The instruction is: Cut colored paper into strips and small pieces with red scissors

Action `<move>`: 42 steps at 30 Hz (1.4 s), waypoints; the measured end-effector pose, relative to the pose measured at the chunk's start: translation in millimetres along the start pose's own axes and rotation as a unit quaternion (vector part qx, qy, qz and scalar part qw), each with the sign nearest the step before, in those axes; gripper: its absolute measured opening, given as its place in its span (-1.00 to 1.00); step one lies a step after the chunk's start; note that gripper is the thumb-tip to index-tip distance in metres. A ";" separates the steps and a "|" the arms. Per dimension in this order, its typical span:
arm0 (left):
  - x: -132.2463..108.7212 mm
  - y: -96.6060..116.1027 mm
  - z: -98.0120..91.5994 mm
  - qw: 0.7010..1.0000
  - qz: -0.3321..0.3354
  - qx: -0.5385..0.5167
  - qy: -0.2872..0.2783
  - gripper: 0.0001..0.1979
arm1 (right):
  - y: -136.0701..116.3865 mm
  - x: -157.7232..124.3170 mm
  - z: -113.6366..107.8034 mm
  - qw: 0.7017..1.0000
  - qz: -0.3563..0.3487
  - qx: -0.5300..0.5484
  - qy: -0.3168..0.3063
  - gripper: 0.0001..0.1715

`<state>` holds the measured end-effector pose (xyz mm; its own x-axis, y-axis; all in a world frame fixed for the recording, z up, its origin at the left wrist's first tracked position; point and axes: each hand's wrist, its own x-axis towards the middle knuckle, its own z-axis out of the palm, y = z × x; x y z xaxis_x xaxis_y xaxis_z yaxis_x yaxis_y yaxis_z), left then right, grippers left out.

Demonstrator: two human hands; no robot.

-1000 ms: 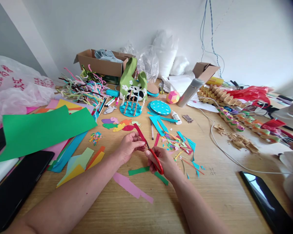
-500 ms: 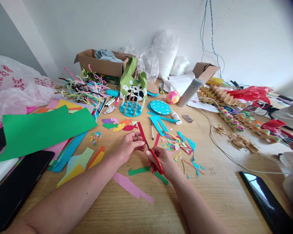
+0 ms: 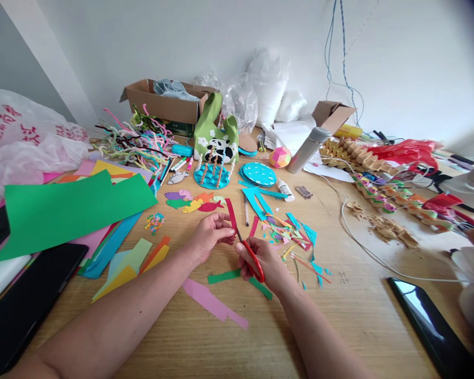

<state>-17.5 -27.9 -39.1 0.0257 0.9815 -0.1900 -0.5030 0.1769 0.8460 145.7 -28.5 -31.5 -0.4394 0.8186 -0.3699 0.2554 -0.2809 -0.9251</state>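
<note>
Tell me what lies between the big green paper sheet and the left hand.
In the head view, a small heap of multicoloured paper scraps lies between the large green paper sheet and the left hand, touching neither.

Bare table lies open beside the right hand; paper scraps clutter ahead.

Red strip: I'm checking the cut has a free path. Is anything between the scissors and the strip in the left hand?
Nothing visible does. The left hand pinches the red strip, and the scissors in the right hand meet its lower end. The green scraps lie flat on the table below the hands, out of the way.
</note>
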 end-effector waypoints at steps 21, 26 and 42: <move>-0.6 -0.2 0.3 1.000 -0.010 -0.002 0.003 -0.59 | -1.4 0.1 0.1 1.000 0.006 -0.009 0.001 -0.47; -1.3 -0.1 0.7 1.000 -0.009 -0.005 0.008 -0.59 | 0.5 1.0 -0.1 1.000 0.004 -0.007 0.002 -0.47; 0.6 -0.2 -3.7 1.000 -0.007 0.008 -0.014 -0.60 | -3.1 -0.5 -0.7 1.000 0.008 -0.017 -0.006 -0.49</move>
<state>-20.5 -27.6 -41.3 0.0576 0.9805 -0.1880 -0.4887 0.1919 0.8511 145.7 -27.7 -28.4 -0.4458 0.8076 -0.3860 0.2915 -0.2768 -0.9157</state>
